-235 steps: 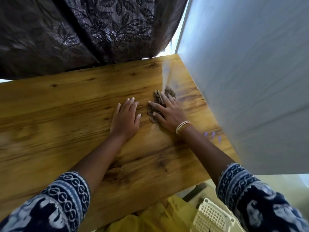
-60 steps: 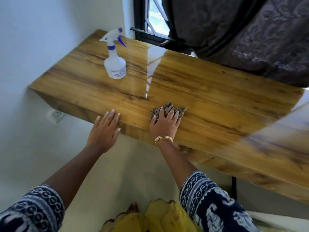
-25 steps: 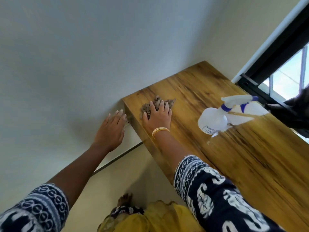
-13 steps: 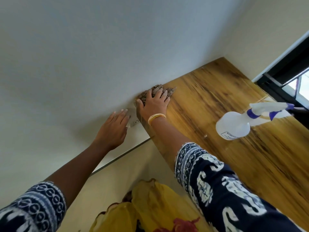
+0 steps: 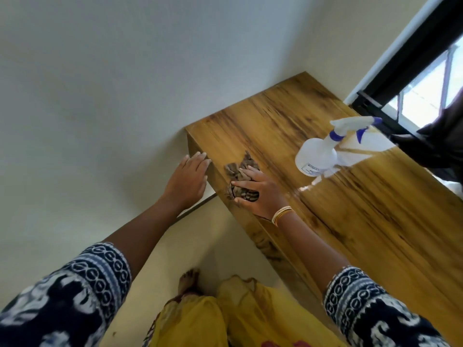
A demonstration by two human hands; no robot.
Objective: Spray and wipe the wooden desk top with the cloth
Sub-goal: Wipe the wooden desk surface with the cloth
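Spread fingers of the right hand are pressing one crumpled brown cloth flat against the desk, close to its front edge and near the left end. The fingers are lying wide and nearly straight, the cloth bunching out ahead of them and between them. Two thin bangles are circling that wrist. Beside it, the left hand is hovering at the desk's corner, fingers straight and together, holding nothing; whether its tips are touching the wood cannot be told. One spray bottle, white with a blue trigger, is standing upright further back on the desk, well apart from the cloth; its contents cannot be made out. A window is letting in light behind it, throwing glare across the wood. One bare foot is showing below.
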